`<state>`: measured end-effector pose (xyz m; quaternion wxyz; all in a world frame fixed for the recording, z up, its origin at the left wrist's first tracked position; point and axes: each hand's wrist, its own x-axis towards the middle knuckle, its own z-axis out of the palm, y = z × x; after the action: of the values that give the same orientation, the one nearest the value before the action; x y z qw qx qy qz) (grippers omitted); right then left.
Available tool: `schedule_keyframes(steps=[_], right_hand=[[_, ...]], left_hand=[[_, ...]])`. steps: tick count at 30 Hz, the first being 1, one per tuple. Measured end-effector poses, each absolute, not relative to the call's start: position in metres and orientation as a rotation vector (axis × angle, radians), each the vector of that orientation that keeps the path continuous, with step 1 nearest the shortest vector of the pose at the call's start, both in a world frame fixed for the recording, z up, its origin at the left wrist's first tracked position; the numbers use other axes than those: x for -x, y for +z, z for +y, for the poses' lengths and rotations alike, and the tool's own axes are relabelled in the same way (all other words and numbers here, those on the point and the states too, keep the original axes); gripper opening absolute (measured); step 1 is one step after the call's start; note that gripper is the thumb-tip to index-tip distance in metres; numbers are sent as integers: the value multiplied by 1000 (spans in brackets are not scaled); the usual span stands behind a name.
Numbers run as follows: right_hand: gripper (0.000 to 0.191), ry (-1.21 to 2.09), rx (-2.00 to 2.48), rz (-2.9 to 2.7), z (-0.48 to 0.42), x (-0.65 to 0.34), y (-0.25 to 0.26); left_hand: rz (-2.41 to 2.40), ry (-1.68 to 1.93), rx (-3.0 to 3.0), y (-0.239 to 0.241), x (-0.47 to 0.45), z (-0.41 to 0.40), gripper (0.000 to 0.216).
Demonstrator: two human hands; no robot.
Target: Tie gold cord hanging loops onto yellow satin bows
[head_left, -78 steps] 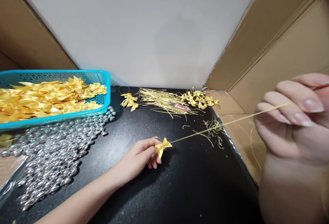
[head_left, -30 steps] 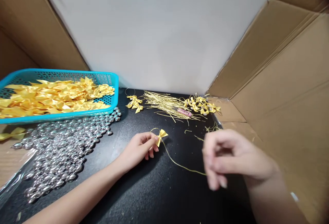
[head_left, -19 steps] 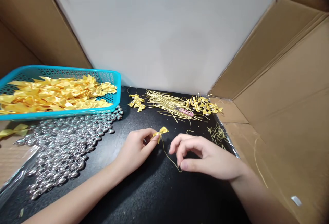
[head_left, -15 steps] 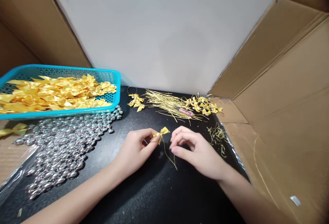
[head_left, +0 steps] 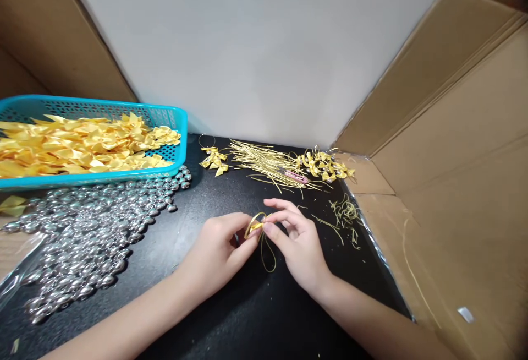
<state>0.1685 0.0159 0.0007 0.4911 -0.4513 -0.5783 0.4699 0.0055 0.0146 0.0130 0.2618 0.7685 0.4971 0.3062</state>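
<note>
Between my two hands is a yellow ribbon bow (head_left: 256,226), partly hidden by the fingers. My left hand (head_left: 225,244) pinches it between thumb and forefinger. A thin gold cord (head_left: 269,265) hangs from it in a loop over the black table. My right hand (head_left: 299,244) meets the bow from the right, thumb and forefinger pressed together at the cord by the bow, its other fingers loosely curled. Exactly which strand lies in that pinch is too small to make out clearly.
A blue basket (head_left: 181,151) of yellow bows stands left, with many silver beads (head_left: 91,239) before it. Gold cords (head_left: 264,162), a pink strip (head_left: 296,176), beaded bows (head_left: 325,166) and a few bows (head_left: 214,159) lie at the back. Cord scraps (head_left: 346,214) lie right; cardboard walls (head_left: 462,145) flank the table.
My right hand has moved left and closed on the cord at the bow. The bow has turned, and the hanging cord now forms a loop. A cord piece now lies by the scraps.
</note>
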Motion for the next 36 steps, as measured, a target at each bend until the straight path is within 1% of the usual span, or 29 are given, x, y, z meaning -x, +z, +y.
schedule_keyframes(steps=[3,10,13,16,17,19,22,23,25,28,36], right_hand=[[7,1117,1078,-1459,15,-168,3],[11,923,1050,-1517,13,-164,2],[8,935,1064,-1469,13,-163,-2],[6,987,1082,-1383,13,-162,-5],[7,1000,1084,-1348,13,-162,-6],[17,1051,1083,-1276,13,-162,-7],[30,1224,1064,-1175,14,-161,-6],[29,1279,1057,-1150,15,-161,-5],[22,1343,1047,-1119,17,-161,-4],[12,1356,1049,-1110,18,-161,-2],[7,1276,1055,-1221,17,-164,-2]], left_hand=[[1316,834,-2059,14,-6,14,24],[1278,861,-2054,15,-7,12,23],[1294,862,-2008,14,-7,12,26],[1286,851,-1842,12,-8,11,26],[1274,852,-1768,11,-8,11,25],[1246,859,-1634,10,-9,10,23],[1231,871,-1521,8,-10,9,22],[1236,875,-1505,8,-10,9,22],[1255,894,-1493,9,-9,10,22],[1268,918,-1493,9,-8,11,22],[1233,968,-1396,11,-8,13,20]])
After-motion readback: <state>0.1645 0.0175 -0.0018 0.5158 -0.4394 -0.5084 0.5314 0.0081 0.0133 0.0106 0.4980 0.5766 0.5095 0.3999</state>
